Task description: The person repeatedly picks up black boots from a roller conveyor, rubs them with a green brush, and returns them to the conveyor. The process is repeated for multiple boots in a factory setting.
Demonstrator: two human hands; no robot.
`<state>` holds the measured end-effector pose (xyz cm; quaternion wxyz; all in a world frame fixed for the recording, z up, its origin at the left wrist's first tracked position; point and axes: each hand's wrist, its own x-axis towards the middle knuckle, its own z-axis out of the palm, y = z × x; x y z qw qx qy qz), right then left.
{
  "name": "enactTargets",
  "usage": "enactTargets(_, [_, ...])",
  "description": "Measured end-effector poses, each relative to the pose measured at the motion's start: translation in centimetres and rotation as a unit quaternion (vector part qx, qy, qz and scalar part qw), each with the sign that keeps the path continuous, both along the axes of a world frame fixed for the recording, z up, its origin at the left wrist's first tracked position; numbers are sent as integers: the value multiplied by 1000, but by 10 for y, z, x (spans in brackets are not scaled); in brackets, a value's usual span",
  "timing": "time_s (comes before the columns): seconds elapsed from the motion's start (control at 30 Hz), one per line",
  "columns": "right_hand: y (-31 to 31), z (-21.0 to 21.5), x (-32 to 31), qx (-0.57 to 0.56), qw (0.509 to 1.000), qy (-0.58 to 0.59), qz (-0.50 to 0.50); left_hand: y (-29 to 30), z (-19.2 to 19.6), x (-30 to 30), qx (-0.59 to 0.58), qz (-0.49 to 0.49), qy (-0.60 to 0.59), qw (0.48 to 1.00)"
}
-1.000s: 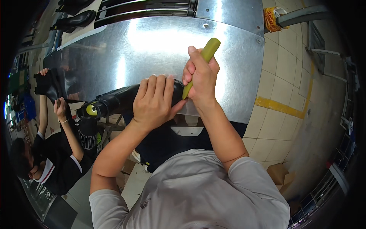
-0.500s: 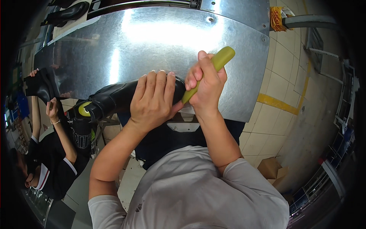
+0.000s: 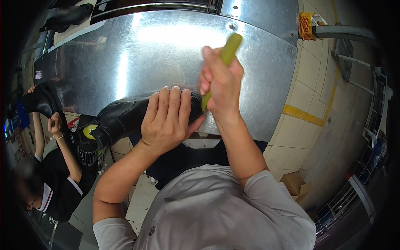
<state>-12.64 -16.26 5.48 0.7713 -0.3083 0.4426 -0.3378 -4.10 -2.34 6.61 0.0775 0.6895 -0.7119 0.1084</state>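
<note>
A black leather boot (image 3: 123, 116) lies on its side along the near edge of the metal table. My left hand (image 3: 166, 123) is wrapped over its foot part, fingers side by side across the top and thumb along the near side. In my right fist (image 3: 224, 85) is a yellow-green stick-like hand tool (image 3: 231, 48). Its tapered lower end meets the boot's right end or sits very close to it; contact cannot be made out. Slight motion blur softens the right hand and the tool. A yellow-green piece (image 3: 90, 131) shows at the boot's left opening.
The shiny metal table (image 3: 96, 62) spreads beyond the boot. At left, a co-worker (image 3: 58, 179) holds another black boot (image 3: 41, 98). More dark footwear (image 3: 68, 16) sits at the far left. A cardboard box (image 3: 296, 185) stands on the floor at right.
My right hand and the tool have shifted slightly away from me and left, and the tool stands more upright. My left hand stays on the boot, its thumb pointing more outward.
</note>
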Motion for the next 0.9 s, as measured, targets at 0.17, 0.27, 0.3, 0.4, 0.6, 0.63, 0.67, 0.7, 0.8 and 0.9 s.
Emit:
enactTargets(0.17, [-4, -8, 6, 17, 997, -40, 56, 0, 3, 7, 10, -26, 16, 999])
enactTargets(0.27, [-7, -4, 13, 12, 995, -53, 87, 4, -1, 20, -87, -93, 82, 988])
enactTargets(0.3, [-8, -2, 16, 4, 993, -55, 102, 6, 0, 22, -99, -106, 88, 986])
enactTargets(0.4, [-11, -6, 22, -8, 989, -71, 132, 7, -1, 23, -124, -141, 107, 976])
enactTargets(0.6, [-14, -11, 45, 0, 973, -97, 208, 9, -8, 20, -149, -107, 75, 980])
enactTargets(0.63, [-15, -9, 46, 8, 971, -99, 218, 10, -8, 19, -155, -99, 71, 980])
enactTargets(0.67, [-14, -9, 48, 15, 968, -101, 228, 11, -9, 18, -161, -91, 68, 980])
enactTargets(0.7, [-13, -10, 52, 17, 965, -104, 241, 13, -10, 16, -167, -83, 64, 980])
enactTargets(0.8, [-8, -9, 68, 16, 951, -125, 281, 15, -9, 14, -189, -85, 64, 976])
enactTargets(0.9, [-2, -12, 87, 9, 938, -152, 312, 16, 2, 14, -206, -81, 59, 973])
